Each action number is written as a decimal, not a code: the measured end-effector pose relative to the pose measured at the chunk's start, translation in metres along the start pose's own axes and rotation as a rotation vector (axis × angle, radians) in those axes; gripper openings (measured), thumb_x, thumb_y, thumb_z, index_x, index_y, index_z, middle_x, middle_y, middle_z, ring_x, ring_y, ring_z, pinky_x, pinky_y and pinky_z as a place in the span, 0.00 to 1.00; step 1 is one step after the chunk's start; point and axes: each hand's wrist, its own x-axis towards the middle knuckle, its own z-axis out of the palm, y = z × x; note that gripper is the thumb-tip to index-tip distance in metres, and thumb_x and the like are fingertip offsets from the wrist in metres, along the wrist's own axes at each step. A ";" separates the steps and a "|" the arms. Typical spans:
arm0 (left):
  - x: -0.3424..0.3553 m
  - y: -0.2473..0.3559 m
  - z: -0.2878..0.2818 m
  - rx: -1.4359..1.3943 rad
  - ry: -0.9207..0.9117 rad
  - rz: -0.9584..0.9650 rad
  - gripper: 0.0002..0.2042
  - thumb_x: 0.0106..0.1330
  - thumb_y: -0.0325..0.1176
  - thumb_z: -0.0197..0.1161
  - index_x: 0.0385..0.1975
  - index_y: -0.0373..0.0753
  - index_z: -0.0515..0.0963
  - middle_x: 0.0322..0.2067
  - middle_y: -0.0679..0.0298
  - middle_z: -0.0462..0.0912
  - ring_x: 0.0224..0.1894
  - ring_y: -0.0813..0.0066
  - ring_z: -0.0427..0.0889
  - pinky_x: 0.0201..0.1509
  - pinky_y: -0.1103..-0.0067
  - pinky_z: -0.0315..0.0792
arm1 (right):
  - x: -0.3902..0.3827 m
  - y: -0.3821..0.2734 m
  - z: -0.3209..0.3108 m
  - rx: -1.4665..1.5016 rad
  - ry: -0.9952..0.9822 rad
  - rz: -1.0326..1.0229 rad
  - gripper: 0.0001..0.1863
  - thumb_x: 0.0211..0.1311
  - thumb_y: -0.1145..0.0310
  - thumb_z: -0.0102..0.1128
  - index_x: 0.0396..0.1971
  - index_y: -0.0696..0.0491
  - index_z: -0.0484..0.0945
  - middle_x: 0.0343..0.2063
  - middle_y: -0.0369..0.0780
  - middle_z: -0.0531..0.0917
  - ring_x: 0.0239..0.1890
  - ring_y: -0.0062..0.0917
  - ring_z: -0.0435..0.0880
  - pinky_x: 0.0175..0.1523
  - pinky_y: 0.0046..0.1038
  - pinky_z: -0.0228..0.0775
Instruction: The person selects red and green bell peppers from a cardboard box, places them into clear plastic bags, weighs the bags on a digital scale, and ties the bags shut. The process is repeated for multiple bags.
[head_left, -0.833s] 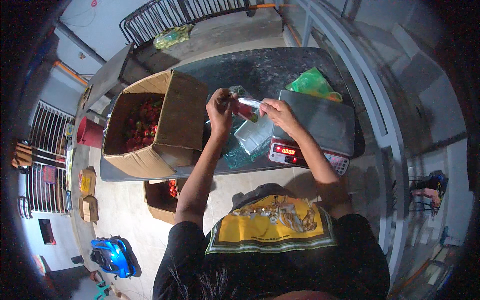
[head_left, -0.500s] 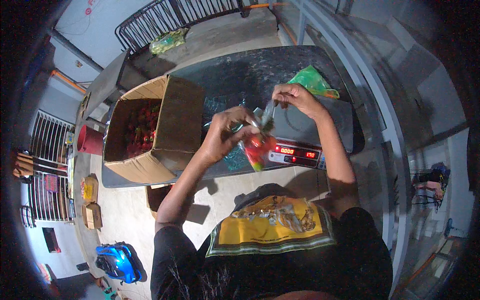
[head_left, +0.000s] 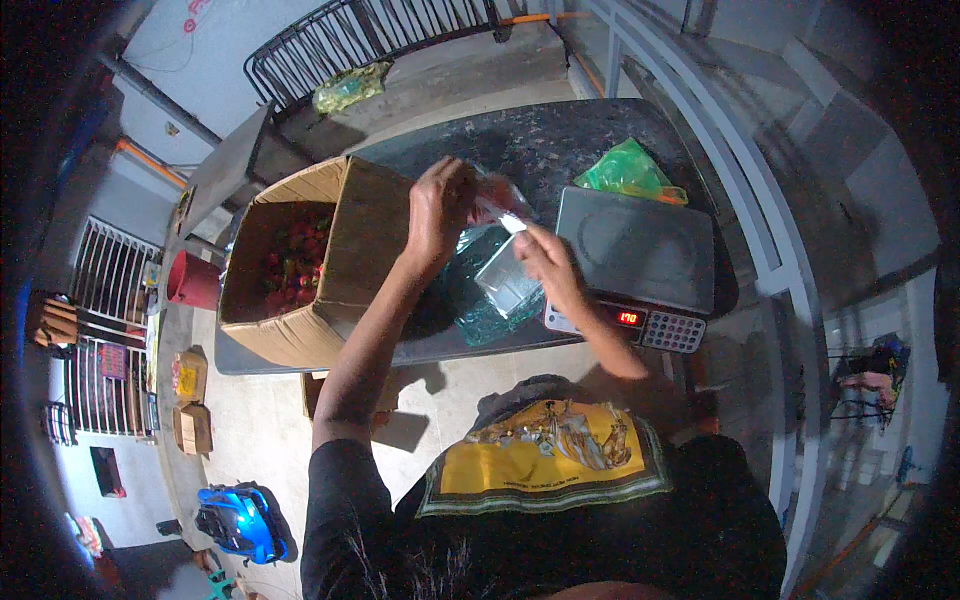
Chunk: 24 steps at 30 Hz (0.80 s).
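Back from the scale (head_left: 640, 245), the right hand (head_left: 553, 263) is pinching a white strip (head_left: 512, 223) and the left hand's (head_left: 437, 205) fingers are clamping the clear bag (head_left: 497, 195), restoring two-handed control inside the worktop's (head_left: 560, 130) near edge.

Pale floor (head_left: 250, 430) lay beneath me, dark table (head_left: 500, 135) before me. Black railing (head_left: 365, 38) stood beyond. White grille (head_left: 112, 275) was at my left, grey metal frame (head_left: 814, 330) at right.
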 end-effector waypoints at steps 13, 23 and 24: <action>-0.005 0.089 -0.019 -0.819 -0.306 -0.071 0.06 0.54 0.24 0.62 0.27 0.32 0.72 0.25 0.67 0.74 0.32 0.85 0.72 0.33 0.83 0.67 | 0.009 -0.062 -0.008 0.779 -0.130 0.267 0.17 0.59 0.53 0.51 0.29 0.54 0.72 0.23 0.37 0.73 0.26 0.24 0.71 0.34 0.26 0.65; -0.008 0.006 0.012 -0.135 -0.054 -0.132 0.04 0.51 0.23 0.59 0.25 0.32 0.73 0.23 0.57 0.74 0.25 0.65 0.75 0.29 0.76 0.69 | 0.014 -0.006 -0.021 -0.283 0.112 -0.083 0.17 0.62 0.58 0.50 0.21 0.56 0.69 0.14 0.34 0.65 0.18 0.17 0.62 0.22 0.23 0.55; -0.018 0.007 0.012 -0.165 -0.084 -0.138 0.04 0.50 0.22 0.59 0.25 0.33 0.73 0.23 0.55 0.73 0.24 0.59 0.75 0.28 0.75 0.69 | 0.021 -0.017 -0.030 -0.508 0.119 -0.207 0.17 0.61 0.60 0.52 0.21 0.59 0.69 0.12 0.38 0.64 0.16 0.19 0.59 0.22 0.26 0.55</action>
